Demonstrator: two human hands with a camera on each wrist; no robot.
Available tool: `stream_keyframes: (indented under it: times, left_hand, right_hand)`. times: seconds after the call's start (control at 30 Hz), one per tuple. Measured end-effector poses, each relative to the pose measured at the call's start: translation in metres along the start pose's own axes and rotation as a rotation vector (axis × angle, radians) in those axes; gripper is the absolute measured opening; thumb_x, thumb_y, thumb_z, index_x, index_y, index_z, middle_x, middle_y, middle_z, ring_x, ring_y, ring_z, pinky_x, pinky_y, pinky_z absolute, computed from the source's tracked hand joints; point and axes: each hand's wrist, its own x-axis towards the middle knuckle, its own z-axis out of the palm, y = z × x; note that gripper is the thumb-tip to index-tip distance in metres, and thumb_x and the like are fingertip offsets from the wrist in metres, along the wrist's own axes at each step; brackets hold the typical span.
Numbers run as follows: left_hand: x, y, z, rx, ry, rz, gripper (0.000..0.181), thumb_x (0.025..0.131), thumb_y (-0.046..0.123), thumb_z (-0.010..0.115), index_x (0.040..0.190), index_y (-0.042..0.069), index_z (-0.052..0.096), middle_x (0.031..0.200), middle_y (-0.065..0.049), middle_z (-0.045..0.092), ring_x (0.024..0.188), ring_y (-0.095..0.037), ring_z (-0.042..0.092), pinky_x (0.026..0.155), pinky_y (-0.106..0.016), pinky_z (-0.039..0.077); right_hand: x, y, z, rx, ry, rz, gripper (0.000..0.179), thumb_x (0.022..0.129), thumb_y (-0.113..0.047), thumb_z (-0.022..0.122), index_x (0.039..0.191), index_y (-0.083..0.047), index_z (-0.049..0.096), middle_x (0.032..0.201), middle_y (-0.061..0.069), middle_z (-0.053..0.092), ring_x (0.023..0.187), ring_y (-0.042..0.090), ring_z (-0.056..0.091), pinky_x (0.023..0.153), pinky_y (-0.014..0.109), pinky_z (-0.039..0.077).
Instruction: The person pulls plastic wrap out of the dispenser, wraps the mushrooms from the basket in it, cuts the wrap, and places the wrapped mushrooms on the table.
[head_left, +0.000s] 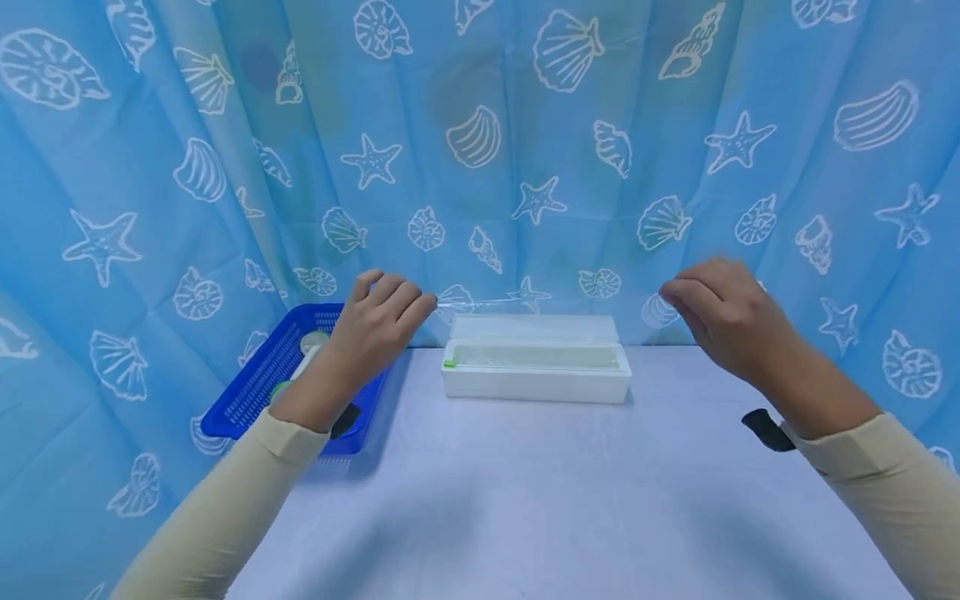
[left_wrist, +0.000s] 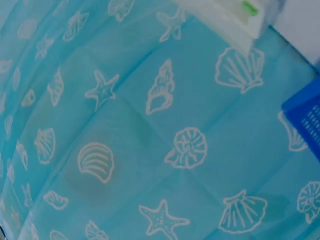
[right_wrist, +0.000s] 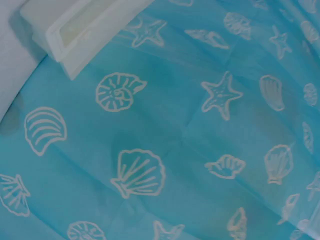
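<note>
A strip of clear cling film [head_left: 480, 302] catches the light as a thin line in the head view. My left hand [head_left: 378, 321] pinches it at one end, raised above the table. Level with it on the other side, my right hand [head_left: 727, 312] has its thumb and fingers pinched together at the film's far end, where the film is nearly invisible. Between and below the hands sits a white cling film dispenser [head_left: 536, 385] with its lid [head_left: 534, 328] standing up and a green slider [head_left: 449, 363] at its left end. Neither wrist view shows the hands.
On the left, behind my left forearm, a blue plastic basket [head_left: 251, 392] holds several items, partly hidden, one with a white handle. The table [head_left: 540, 500] has a white cover. A blue curtain [head_left: 480, 200] with shell prints hangs right behind the dispenser.
</note>
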Motion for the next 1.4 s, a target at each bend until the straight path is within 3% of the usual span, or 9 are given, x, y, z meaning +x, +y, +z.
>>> stream_keyframes:
  times: [0.1,0.23,0.33,0.37,0.57,0.7,0.9,1.1,1.4]
  left_hand:
    - [-0.013,0.011,-0.015,-0.027,-0.056,0.029,0.014,0.102,0.003,0.046,0.098,0.005,0.060,0.085,-0.008,0.058,0.082,-0.028,0.055,0.080,-0.047,0.042]
    - [-0.028,0.032,-0.036,-0.091,-0.185,0.074,0.024,0.106,0.009,0.038,0.102,0.005,0.061,0.089,-0.007,0.062,0.085,-0.026,0.057,0.080,-0.040,0.046]
    - [-0.042,0.053,-0.050,-0.189,-0.292,0.087,0.030,0.107,0.014,0.032,0.105,0.007,0.062,0.091,-0.004,0.062,0.086,-0.022,0.056,0.081,-0.035,0.047]
    - [-0.048,0.060,-0.054,-0.222,-0.328,0.089,0.032,0.107,0.015,0.030,0.106,0.008,0.061,0.091,-0.003,0.061,0.087,-0.020,0.056,0.081,-0.034,0.047]
    - [-0.083,0.104,-0.062,-0.399,-0.502,0.139,0.034,0.108,0.017,0.026,0.108,0.015,0.059,0.092,0.007,0.056,0.087,-0.012,0.049,0.081,-0.026,0.043]
    - [-0.105,0.128,-0.051,-0.460,-0.590,0.200,0.016,0.101,0.012,0.047,0.107,0.017,0.061,0.091,0.010,0.056,0.083,-0.008,0.046,0.074,-0.022,0.040]
    - [-0.132,0.151,-0.033,-0.572,-0.787,0.251,0.015,0.091,0.020,0.069,0.105,0.021,0.062,0.087,0.014,0.054,0.076,0.000,0.041,0.069,-0.016,0.040]
    - [-0.142,0.161,-0.020,-0.569,-0.884,0.247,0.015,0.091,0.024,0.068,0.105,0.022,0.061,0.084,0.015,0.054,0.070,0.003,0.039,0.063,-0.014,0.036]
    - [-0.149,0.168,-0.004,-0.624,-1.010,0.166,0.013,0.092,0.028,0.065,0.101,0.022,0.058,0.076,0.016,0.050,0.060,0.002,0.035,0.054,-0.016,0.028]
  right_hand:
    - [-0.006,-0.019,-0.015,0.115,-0.114,0.025,0.045,0.104,-0.038,0.041,0.095,-0.004,0.068,0.086,0.006,0.066,0.076,0.021,0.065,0.067,0.030,0.055]
    - [-0.015,-0.043,-0.037,0.387,-0.432,0.213,0.004,0.095,-0.022,0.066,0.098,-0.020,0.067,0.090,-0.013,0.064,0.078,0.006,0.062,0.067,0.018,0.053]
    - [-0.024,-0.054,-0.045,0.623,-0.686,0.365,0.028,0.087,-0.005,0.072,0.100,-0.028,0.065,0.091,-0.018,0.061,0.077,0.004,0.058,0.064,0.021,0.052]
    - [-0.027,-0.057,-0.046,0.689,-0.763,0.405,0.025,0.089,-0.008,0.070,0.101,-0.030,0.064,0.090,-0.019,0.061,0.077,0.004,0.058,0.064,0.022,0.053]
    - [-0.061,-0.078,-0.029,0.965,-1.063,0.566,0.010,0.094,-0.021,0.066,0.097,-0.030,0.065,0.083,-0.015,0.062,0.073,0.006,0.058,0.064,0.025,0.052]
    - [-0.090,-0.097,-0.006,1.036,-1.187,0.658,0.010,0.091,-0.018,0.068,0.090,-0.028,0.066,0.077,-0.013,0.061,0.070,0.005,0.057,0.063,0.025,0.050]
    - [-0.130,-0.127,0.037,0.989,-1.262,0.759,0.011,0.088,-0.015,0.070,0.082,-0.022,0.066,0.072,-0.011,0.059,0.066,0.005,0.055,0.063,0.025,0.048]
    - [-0.155,-0.146,0.059,0.913,-1.206,0.688,0.017,0.089,-0.015,0.068,0.078,-0.025,0.062,0.066,-0.015,0.054,0.061,0.001,0.050,0.059,0.022,0.045]
    - [-0.164,-0.154,0.064,0.880,-1.197,0.656,0.017,0.091,-0.018,0.066,0.077,-0.026,0.058,0.065,-0.015,0.051,0.059,0.002,0.048,0.056,0.023,0.043]
